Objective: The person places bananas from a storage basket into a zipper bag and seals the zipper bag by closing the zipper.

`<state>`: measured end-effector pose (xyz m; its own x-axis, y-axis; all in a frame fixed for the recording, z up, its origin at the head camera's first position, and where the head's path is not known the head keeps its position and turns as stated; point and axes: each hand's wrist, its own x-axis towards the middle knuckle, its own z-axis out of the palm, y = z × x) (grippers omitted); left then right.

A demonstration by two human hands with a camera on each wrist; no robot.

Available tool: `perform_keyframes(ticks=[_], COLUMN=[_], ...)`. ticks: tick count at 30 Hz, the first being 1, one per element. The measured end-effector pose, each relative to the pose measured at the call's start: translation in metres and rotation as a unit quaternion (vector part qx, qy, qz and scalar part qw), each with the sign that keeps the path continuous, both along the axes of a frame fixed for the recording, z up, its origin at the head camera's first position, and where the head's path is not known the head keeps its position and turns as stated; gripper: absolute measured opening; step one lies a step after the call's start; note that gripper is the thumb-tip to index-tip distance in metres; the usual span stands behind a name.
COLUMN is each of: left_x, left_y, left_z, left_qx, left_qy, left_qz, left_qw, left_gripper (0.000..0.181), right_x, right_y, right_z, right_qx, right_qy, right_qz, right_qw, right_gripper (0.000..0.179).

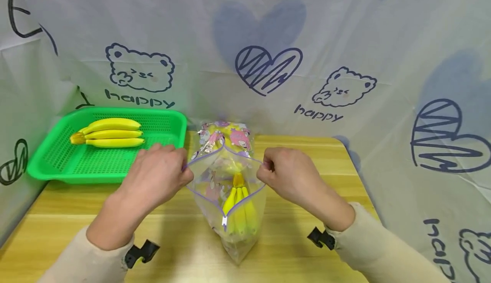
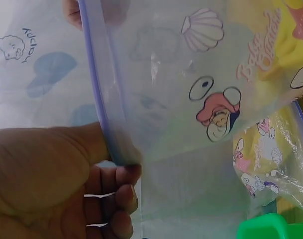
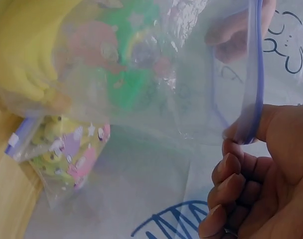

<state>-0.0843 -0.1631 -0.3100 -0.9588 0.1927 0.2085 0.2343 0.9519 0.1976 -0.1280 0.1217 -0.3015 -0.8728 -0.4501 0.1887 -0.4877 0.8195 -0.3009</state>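
A clear zip bag (image 1: 212, 189) with a purple rim stands in the middle of the table, its mouth spread wide. My left hand (image 1: 155, 176) pinches the left corner of the rim, and my right hand (image 1: 291, 174) pinches the right corner. Inside the bag lies a bunch of yellow bananas (image 1: 239, 206), stem end up towards the mouth. A white slider (image 1: 224, 221) sits at the near side of the rim. Both wrist views show thumb and forefinger on the purple edge (image 2: 94, 74), with cartoon prints on the plastic (image 3: 161, 99).
At the back left, a green basket (image 1: 92, 178) holds another bunch of bananas (image 1: 115, 134). Behind the open bag lies a printed zip bag (image 1: 241, 138) with yellow contents. A white cloth (image 1: 207, 31) with drawings hangs behind the wooden table (image 1: 322, 257).
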Motion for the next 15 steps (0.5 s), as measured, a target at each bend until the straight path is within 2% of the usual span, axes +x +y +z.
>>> perform_keyframes(ticks=[4, 7, 11, 15], left_x=[-0.002, -0.002, 0.001, -0.001], left_y=[-0.002, -0.003, -0.001, -0.008], left_z=[0.001, 0.003, 0.007, 0.008], left_qx=[0.018, 0.030, 0.047, 0.077], left_qy=[-0.023, -0.024, -0.023, -0.049], left_qz=[-0.011, -0.022, -0.029, -0.023], left_qw=[0.9995, 0.9990, 0.9982, 0.9956], left_gripper=[0.014, 0.010, 0.013, 0.017], right_x=[0.001, 0.003, 0.004, 0.005], right_y=[-0.004, -0.007, -0.013, -0.019], right_z=[-0.002, -0.003, -0.003, -0.004], right_qx=[-0.008, -0.013, -0.017, -0.024], right_qy=[-0.016, -0.019, -0.026, -0.044], right_qz=[-0.006, -0.013, -0.020, -0.022], right_qw=[0.9998, 0.9997, 0.9993, 0.9985], right_gripper=[0.019, 0.019, 0.020, 0.021])
